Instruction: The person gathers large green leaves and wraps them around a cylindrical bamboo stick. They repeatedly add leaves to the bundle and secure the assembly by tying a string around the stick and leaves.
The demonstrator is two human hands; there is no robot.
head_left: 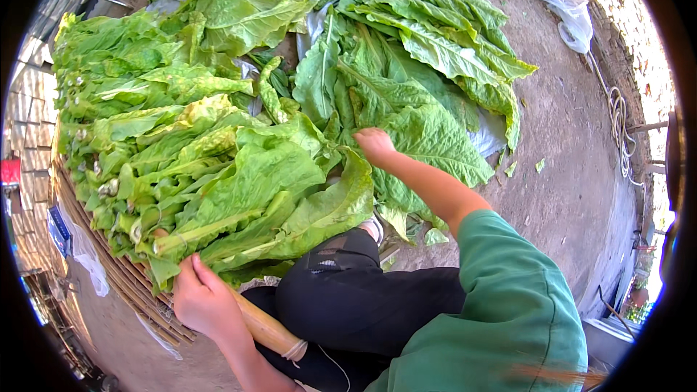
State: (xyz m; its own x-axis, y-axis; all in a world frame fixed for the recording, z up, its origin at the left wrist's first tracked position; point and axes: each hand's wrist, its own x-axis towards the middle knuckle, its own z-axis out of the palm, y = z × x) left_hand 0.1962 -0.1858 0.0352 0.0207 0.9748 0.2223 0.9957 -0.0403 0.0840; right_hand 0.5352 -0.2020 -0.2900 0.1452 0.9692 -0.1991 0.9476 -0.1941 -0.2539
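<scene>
My left hand is closed around a pale wooden pole, its thumb and forefinger against the base of a broad leaf. White string is tied round the pole's near end. Large green leaves, which look like tobacco, lie in overlapping rows from my left hand to the far left, their stem ends outward. My right hand reaches over a loose leaf pile at centre right. Its fingers are curled in at the leaves, and whatever they grip is hidden.
Thin sticks lie along the left edge of the leaf rows. Plastic sheeting shows under the loose pile. At the right wall hang a white plastic bag and coiled rope. My bent leg is close below the leaves.
</scene>
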